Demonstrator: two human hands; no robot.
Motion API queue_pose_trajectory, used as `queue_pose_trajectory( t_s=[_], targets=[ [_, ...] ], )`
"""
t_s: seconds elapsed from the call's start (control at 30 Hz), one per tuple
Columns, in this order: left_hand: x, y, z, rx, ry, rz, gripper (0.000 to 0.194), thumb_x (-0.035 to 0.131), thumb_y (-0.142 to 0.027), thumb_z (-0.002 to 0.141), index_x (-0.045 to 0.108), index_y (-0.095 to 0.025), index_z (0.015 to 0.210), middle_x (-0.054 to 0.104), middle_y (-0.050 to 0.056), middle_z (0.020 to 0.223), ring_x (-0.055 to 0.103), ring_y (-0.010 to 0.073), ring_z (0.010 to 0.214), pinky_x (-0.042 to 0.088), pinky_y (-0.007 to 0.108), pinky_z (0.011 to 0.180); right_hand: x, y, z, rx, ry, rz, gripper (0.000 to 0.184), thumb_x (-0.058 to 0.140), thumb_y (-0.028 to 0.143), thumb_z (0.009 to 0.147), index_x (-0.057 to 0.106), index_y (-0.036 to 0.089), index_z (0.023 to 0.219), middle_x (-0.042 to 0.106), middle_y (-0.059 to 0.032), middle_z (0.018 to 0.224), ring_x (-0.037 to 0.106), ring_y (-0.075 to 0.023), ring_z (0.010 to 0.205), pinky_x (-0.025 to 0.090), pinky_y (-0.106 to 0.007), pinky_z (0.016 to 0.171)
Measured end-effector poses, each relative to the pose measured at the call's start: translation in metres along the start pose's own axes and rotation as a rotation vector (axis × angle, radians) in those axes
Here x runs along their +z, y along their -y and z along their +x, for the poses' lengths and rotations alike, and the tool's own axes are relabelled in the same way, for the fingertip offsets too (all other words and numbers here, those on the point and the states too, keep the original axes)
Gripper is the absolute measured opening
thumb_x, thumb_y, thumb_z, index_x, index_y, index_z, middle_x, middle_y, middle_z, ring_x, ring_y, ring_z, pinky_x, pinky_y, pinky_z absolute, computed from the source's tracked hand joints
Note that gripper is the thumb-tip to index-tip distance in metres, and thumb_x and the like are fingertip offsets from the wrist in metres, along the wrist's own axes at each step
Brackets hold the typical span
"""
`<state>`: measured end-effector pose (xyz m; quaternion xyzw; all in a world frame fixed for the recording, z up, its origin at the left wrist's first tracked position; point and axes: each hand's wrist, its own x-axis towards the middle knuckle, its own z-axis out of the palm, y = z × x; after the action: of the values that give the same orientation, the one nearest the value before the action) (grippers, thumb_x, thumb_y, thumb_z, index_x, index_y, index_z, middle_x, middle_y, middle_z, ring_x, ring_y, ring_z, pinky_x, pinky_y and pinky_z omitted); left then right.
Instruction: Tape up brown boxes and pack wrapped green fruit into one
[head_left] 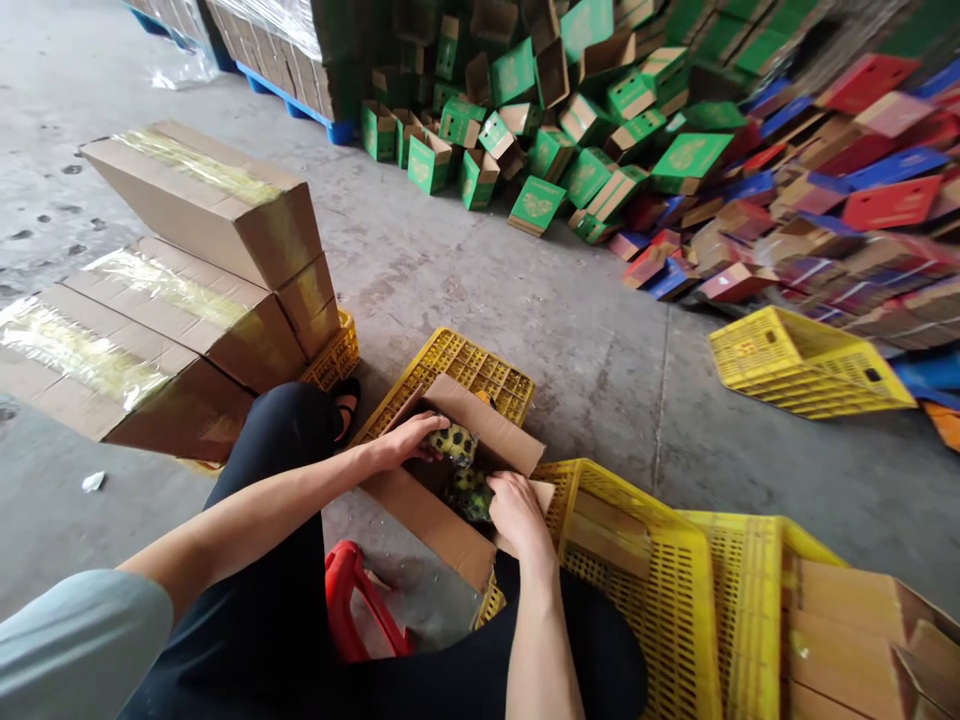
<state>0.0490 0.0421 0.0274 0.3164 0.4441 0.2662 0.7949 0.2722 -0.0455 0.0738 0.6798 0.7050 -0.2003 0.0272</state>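
Observation:
An open brown cardboard box rests on an upturned yellow plastic crate in front of my knees. My left hand reaches into it, fingers curled around a yellow-and-dark patterned item. My right hand is closed on a second green-yellow patterned item lower in the box. What the items are exactly is hard to make out.
Sealed brown cartons are stacked at left. Yellow crates with cardboard sit at right, another crate farther off. Heaps of green, red and blue small boxes fill the back. A red stool is under me.

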Motion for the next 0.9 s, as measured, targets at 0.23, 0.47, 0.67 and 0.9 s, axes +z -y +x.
queue_pose_trajectory(
  t_s=[0.23, 0.47, 0.67, 0.9],
  targets=[
    [0.003, -0.009, -0.002, 0.074, 0.08, -0.057, 0.043, 0.078, -0.036, 0.075, 0.066, -0.019, 0.113, 0.07, 0.005, 0.097, 0.066, 0.016, 0.078, 0.051, 0.022, 0.059, 0.006, 0.007, 0.019, 0.171, -0.267, 0.924, 0.058, 0.056, 0.056, 0.095, 0.065, 0.019, 0.139, 0.073, -0.0148, 0.13, 0.074, -0.0292, 0.108, 0.062, -0.044, 0.091],
    [0.006, -0.015, -0.007, 0.13, 0.127, -0.087, 0.052, 0.088, -0.036, 0.072, 0.066, -0.019, 0.117, 0.069, 0.009, 0.112, 0.067, 0.0182, 0.092, 0.056, 0.025, 0.071, 0.003, 0.022, 0.027, 0.169, -0.285, 1.286, 0.045, 0.083, 0.055, 0.073, 0.074, 0.02, 0.101, 0.078, -0.0068, 0.098, 0.071, -0.022, 0.086, 0.06, -0.036, 0.083],
    [0.003, -0.02, -0.011, 0.077, 0.137, -0.085, 0.062, 0.087, -0.056, 0.077, 0.068, -0.02, 0.124, 0.071, 0.011, 0.12, 0.071, 0.0215, 0.101, 0.058, 0.039, 0.095, 0.005, 0.021, 0.03, 0.149, -0.411, 1.272, 0.036, 0.085, 0.048, 0.069, 0.073, 0.02, 0.089, 0.077, -0.0058, 0.095, 0.071, -0.0236, 0.092, 0.056, -0.041, 0.093],
    [0.004, -0.02, -0.01, 0.187, -0.033, -0.122, 0.045, 0.091, -0.049, 0.074, 0.069, -0.016, 0.094, 0.07, 0.004, 0.098, 0.071, 0.0164, 0.088, 0.059, 0.041, 0.098, 0.009, 0.016, 0.032, 0.161, -0.452, 1.232, 0.036, 0.088, 0.05, 0.067, 0.069, 0.022, 0.079, 0.076, -0.0062, 0.099, 0.07, -0.0248, 0.093, 0.056, -0.041, 0.091]
  ],
)
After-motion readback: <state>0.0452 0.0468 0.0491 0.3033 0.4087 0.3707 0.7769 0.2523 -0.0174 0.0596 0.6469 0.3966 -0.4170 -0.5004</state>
